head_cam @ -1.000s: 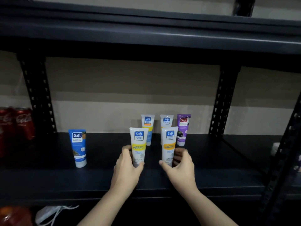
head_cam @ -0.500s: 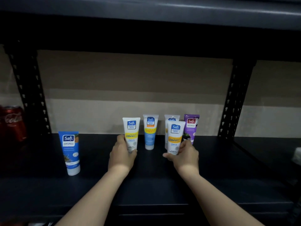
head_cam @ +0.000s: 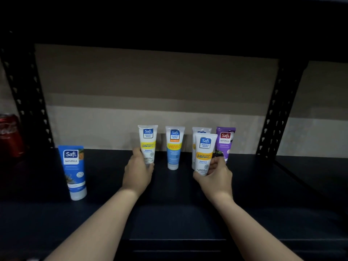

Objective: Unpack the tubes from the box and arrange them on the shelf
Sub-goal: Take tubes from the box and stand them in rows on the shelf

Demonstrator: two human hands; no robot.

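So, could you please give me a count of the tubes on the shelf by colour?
White tubes with a yellow band: 3, one partly hidden
White and blue tube: 1
Blue tube: 1
Purple tube: 1
Total: 6

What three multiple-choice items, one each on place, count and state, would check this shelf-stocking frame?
1. Where does the blue Naturals tube stand?
A. left of both hands, apart from the other tubes
B. behind the purple tube
C. in the right hand

2. How many tubes show on the shelf?
A. four
B. six
C. eight

3. What is the left hand doing?
A. hanging idle
B. gripping a white Vitamin C tube
C. pressing flat on the shelf

Key:
1 A, it stands alone at the left, nearer the front edge.
2 B, one blue, two white held, one pale blue, one half hidden, one purple.
3 B, its fingers wrap the tube's lower part.
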